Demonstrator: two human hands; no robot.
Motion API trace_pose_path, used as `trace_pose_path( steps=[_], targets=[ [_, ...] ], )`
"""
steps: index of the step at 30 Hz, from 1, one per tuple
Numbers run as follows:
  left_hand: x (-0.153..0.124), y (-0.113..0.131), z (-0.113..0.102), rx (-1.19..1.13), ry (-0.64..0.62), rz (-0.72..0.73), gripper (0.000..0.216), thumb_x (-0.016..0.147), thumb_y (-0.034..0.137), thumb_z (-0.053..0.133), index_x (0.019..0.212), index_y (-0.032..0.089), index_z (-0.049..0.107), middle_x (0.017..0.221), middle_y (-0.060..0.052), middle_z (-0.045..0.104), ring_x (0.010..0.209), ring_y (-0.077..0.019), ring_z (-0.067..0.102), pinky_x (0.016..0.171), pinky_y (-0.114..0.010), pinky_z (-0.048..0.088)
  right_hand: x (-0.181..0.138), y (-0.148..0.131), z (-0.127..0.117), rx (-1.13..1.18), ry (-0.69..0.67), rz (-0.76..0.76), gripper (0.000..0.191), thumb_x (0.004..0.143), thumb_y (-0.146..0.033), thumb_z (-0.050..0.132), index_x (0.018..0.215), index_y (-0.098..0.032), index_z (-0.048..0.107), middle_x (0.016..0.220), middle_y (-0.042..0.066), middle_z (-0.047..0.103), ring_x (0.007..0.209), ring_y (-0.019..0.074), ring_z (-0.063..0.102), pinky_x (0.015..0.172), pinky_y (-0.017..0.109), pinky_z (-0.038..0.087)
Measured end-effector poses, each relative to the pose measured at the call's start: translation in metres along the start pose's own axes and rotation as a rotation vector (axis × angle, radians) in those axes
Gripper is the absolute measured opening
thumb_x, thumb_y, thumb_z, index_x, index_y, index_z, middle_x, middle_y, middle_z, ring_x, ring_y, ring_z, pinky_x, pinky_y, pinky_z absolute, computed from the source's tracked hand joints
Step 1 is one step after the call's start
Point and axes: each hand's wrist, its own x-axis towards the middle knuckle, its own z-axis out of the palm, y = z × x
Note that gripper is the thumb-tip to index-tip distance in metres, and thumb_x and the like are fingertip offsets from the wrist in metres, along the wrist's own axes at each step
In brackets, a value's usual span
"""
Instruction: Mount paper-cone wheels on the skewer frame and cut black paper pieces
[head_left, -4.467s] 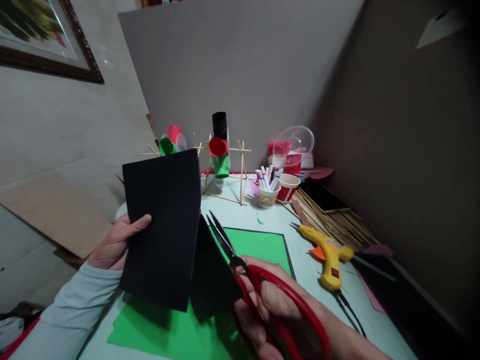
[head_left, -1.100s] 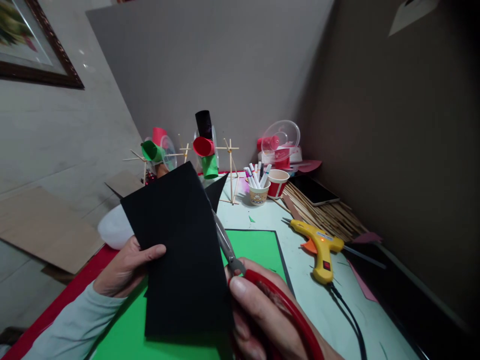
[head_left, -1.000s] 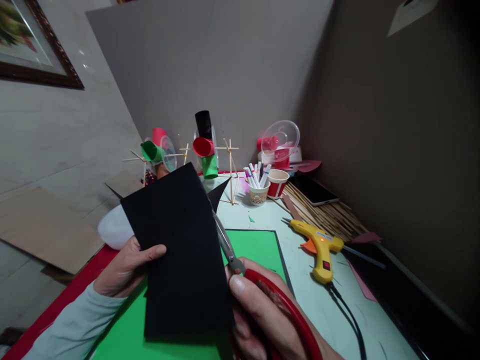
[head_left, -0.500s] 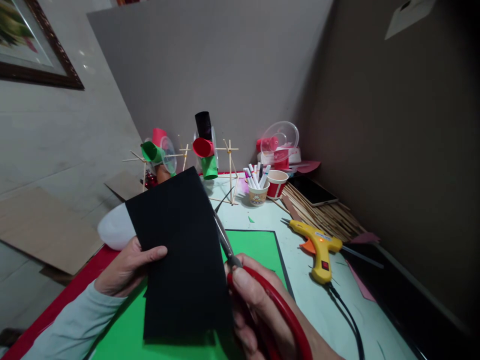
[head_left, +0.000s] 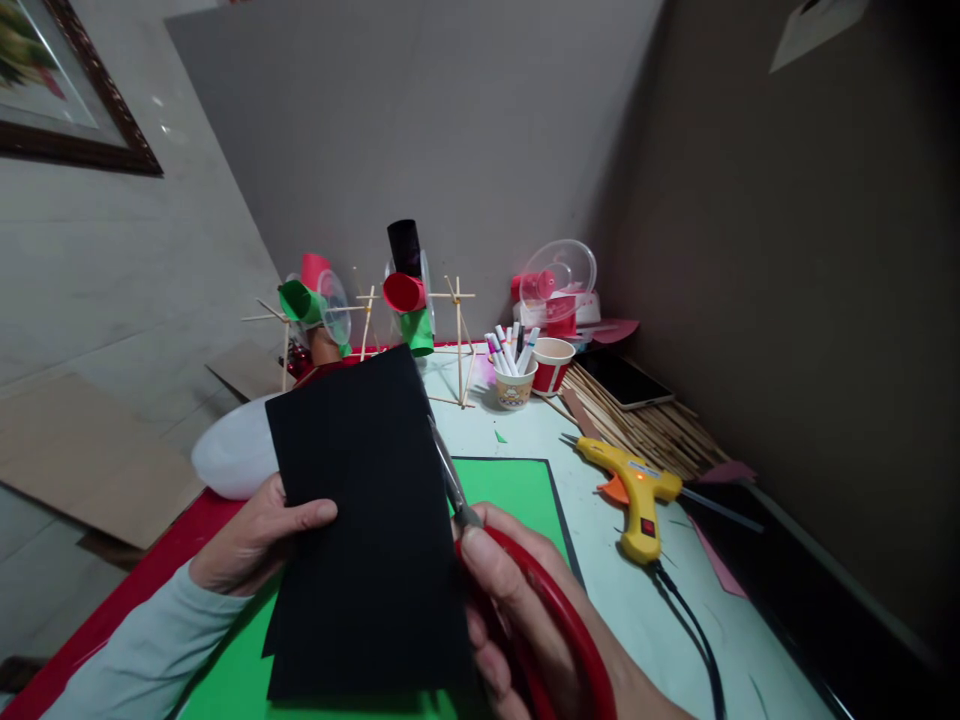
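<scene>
My left hand (head_left: 262,535) pinches a sheet of black paper (head_left: 367,540) by its left side, thumb on top. Another black piece peeks out beneath the sheet's lower left. In my right hand (head_left: 517,590) are red-handled scissors (head_left: 559,600), their blades lying along the sheet's right edge near the top. The lower blade is hidden behind the paper. Under both hands lies a green sheet (head_left: 510,485) with a dark border on the table.
A yellow glue gun (head_left: 637,490) with a cord lies at right. Behind it are thin wooden sticks (head_left: 630,425) and a phone (head_left: 622,378). A cup of markers (head_left: 514,385), a red-and-white cup (head_left: 553,365) and stick-and-paper-tube models (head_left: 405,292) stand at the back. A white rounded object (head_left: 236,450) sits left.
The black sheet has tilted and shifted slightly right and down, showing more of the piece beneath. A thin dark strip by the blade tips is no longer visible.
</scene>
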Motion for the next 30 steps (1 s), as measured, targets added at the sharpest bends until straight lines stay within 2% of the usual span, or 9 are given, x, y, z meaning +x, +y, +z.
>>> trace_pose_path(
  steps=[4, 9, 12, 14, 16, 19, 23, 27, 30],
  targets=[
    [-0.005, -0.001, 0.008, -0.085, 0.004, -0.037, 0.04, 0.053, 0.017, 0.091, 0.091, 0.018, 0.076, 0.102, -0.013, 0.078, 0.097, -0.0376, 0.073, 0.077, -0.039, 0.064, -0.002, -0.007, -0.004, -0.216, 0.015, -0.14, 0.051, 0.082, -0.068, 0.064, 0.098, -0.022, 0.051, 0.059, -0.009, 0.039, 0.048, 0.0058, 0.035, 0.044, 0.019, 0.026],
    [-0.003, -0.003, 0.011, -0.174, 0.011, -0.063, 0.046, 0.053, 0.011, 0.09, 0.096, 0.018, 0.076, 0.103, -0.013, 0.078, 0.098, -0.0384, 0.073, 0.081, -0.043, 0.064, 0.004, -0.008, -0.013, -0.353, -0.043, -0.222, 0.047, 0.081, -0.06, 0.069, 0.103, -0.022, 0.052, 0.072, -0.005, 0.047, 0.06, 0.0088, 0.041, 0.056, 0.022, 0.035],
    [0.006, 0.002, 0.008, -0.229, 0.124, 0.004, 0.044, 0.055, 0.003, 0.085, 0.096, 0.016, 0.075, 0.099, -0.012, 0.079, 0.092, -0.0339, 0.075, 0.073, -0.034, 0.065, 0.006, -0.006, -0.017, -0.363, -0.031, -0.213, 0.05, 0.083, -0.067, 0.059, 0.105, -0.023, 0.051, 0.079, -0.002, 0.053, 0.064, 0.012, 0.047, 0.06, 0.025, 0.04],
    [0.012, 0.007, 0.005, -0.241, 0.202, 0.043, 0.037, 0.059, 0.0, 0.081, 0.093, 0.013, 0.074, 0.096, -0.013, 0.079, 0.083, -0.0304, 0.077, 0.067, -0.03, 0.065, 0.007, -0.009, -0.021, -0.457, 0.045, -0.217, 0.05, 0.089, -0.071, 0.046, 0.103, -0.023, 0.05, 0.082, 0.0, 0.054, 0.065, 0.0135, 0.049, 0.062, 0.028, 0.041],
    [0.015, 0.011, 0.004, -0.239, 0.229, 0.08, 0.035, 0.065, 0.001, 0.077, 0.099, 0.011, 0.073, 0.097, -0.014, 0.079, 0.08, -0.0283, 0.077, 0.069, -0.031, 0.065, 0.009, -0.014, -0.027, -0.706, 0.18, -0.224, 0.045, 0.093, -0.066, 0.04, 0.102, -0.023, 0.05, 0.079, 0.0, 0.055, 0.067, 0.0161, 0.05, 0.065, 0.031, 0.042],
    [0.015, 0.014, 0.004, -0.253, 0.219, 0.122, 0.042, 0.072, 0.004, 0.075, 0.113, 0.011, 0.07, 0.104, -0.013, 0.078, 0.086, -0.0271, 0.076, 0.079, -0.033, 0.065, 0.014, -0.021, -0.038, -1.269, 0.391, -0.228, 0.024, 0.094, -0.043, 0.049, 0.103, -0.022, 0.053, 0.083, 0.004, 0.06, 0.078, 0.0231, 0.057, 0.071, 0.035, 0.041],
    [0.01, 0.011, 0.008, -0.289, 0.205, 0.143, 0.047, 0.07, 0.002, 0.077, 0.115, 0.014, 0.07, 0.103, -0.011, 0.079, 0.088, -0.0255, 0.076, 0.08, -0.032, 0.064, 0.025, -0.02, -0.051, -1.735, 0.458, -0.161, 0.024, 0.092, -0.025, 0.05, 0.112, -0.015, 0.058, 0.107, 0.015, 0.062, 0.098, 0.0329, 0.06, 0.079, 0.041, 0.044],
    [0.006, 0.01, 0.01, -0.295, 0.183, 0.077, 0.04, 0.067, 0.0, 0.077, 0.105, 0.014, 0.073, 0.098, -0.011, 0.079, 0.081, -0.0268, 0.077, 0.072, -0.032, 0.065, 0.033, -0.015, -0.059, -1.86, 0.426, -0.153, 0.028, 0.089, -0.018, 0.053, 0.114, -0.011, 0.063, 0.109, 0.019, 0.064, 0.105, 0.0374, 0.058, 0.089, 0.049, 0.044],
    [0.006, 0.009, 0.012, -0.299, 0.184, 0.011, 0.028, 0.069, -0.001, 0.074, 0.093, 0.012, 0.075, 0.089, -0.011, 0.08, 0.076, -0.0269, 0.077, 0.063, -0.029, 0.065, 0.03, -0.017, -0.059, -1.708, 0.429, -0.33, 0.035, 0.088, -0.02, 0.055, 0.121, -0.011, 0.062, 0.126, 0.02, 0.06, 0.116, 0.0382, 0.054, 0.098, 0.053, 0.04]
  ],
)
